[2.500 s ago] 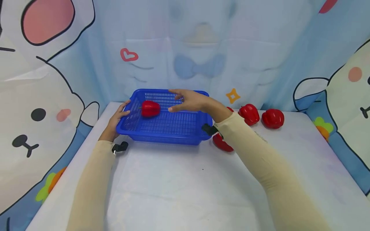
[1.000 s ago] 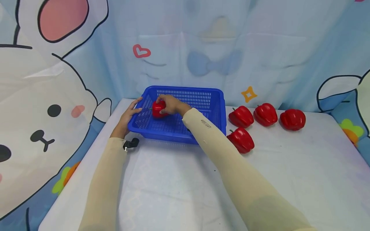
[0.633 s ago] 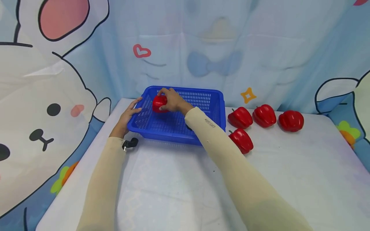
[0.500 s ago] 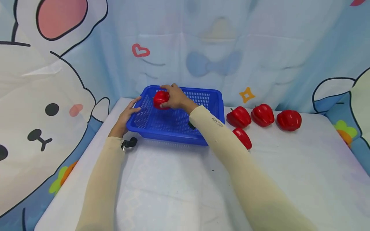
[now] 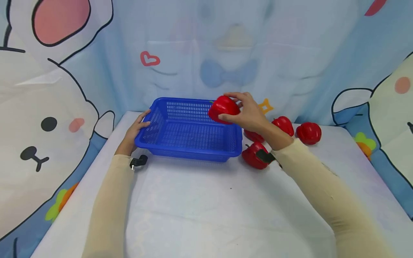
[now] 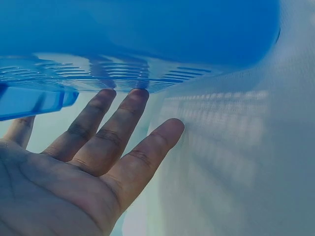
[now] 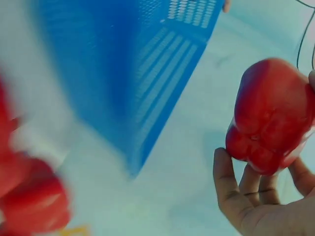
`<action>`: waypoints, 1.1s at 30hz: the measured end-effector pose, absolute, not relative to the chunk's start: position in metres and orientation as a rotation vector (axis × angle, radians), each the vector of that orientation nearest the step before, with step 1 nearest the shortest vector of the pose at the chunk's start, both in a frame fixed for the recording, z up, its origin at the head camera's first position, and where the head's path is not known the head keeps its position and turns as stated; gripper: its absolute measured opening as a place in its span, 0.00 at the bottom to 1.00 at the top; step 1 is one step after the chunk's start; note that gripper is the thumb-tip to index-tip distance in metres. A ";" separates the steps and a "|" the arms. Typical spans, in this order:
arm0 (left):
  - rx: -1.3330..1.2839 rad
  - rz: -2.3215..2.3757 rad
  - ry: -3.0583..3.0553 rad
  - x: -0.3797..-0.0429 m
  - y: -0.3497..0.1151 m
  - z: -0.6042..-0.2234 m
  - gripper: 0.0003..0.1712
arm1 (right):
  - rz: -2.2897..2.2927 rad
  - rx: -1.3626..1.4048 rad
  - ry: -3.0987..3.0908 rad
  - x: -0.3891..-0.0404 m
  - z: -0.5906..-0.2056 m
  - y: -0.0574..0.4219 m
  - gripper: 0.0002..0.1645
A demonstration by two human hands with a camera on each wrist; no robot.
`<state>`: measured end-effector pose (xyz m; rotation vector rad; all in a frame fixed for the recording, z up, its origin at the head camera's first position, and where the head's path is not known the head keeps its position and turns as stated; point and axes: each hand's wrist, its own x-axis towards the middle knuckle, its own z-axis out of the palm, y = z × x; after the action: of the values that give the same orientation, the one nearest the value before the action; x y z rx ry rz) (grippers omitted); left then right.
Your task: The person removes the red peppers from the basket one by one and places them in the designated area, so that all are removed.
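A blue plastic basket [image 5: 190, 152] sits on the white-covered table, its slotted inside bare. My left hand [image 5: 131, 134] is at its left end, thumb by the rim; the left wrist view shows extended fingers [image 6: 130, 118] against or close to the slotted side. Above the basket's right end, my right hand [image 5: 250, 113] grips a glossy red bell pepper [image 5: 222, 109] between thumb and fingers. In the right wrist view this bell pepper [image 7: 270, 113] shows its lobed bottom, clear of the basket.
Right of the basket lie several more red bell peppers, including a near one [image 5: 255, 156], one partly behind my right hand [image 5: 253, 136], and a far right one [image 5: 308, 133]. A cartoon-printed curtain [image 5: 226, 53] hangs behind the table [image 5: 193, 208].
My right hand reached into the basket, took hold of the red bell pepper, lifted it and carried it right. My left hand stays at the basket's left end. The head view shifted slightly.
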<state>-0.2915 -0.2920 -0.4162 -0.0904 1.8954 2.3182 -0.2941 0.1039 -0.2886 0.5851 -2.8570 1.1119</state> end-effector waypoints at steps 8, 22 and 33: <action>-0.134 2.278 1.959 -0.286 -0.297 -0.416 0.34 | 1.024 0.205 -2.845 -0.255 -0.319 0.216 0.54; -0.124 2.245 1.987 -0.288 -0.297 -0.416 0.33 | 0.896 0.053 -3.027 -0.260 -0.396 0.304 0.58; -0.113 1.620 2.648 -0.274 -0.299 -0.391 0.31 | 0.759 0.072 -3.057 -0.256 -0.402 0.308 0.59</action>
<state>-0.2745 -0.2986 -0.3906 -0.1126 2.6480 1.6197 -0.2564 0.3082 -0.4023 0.0724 -3.0575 0.7594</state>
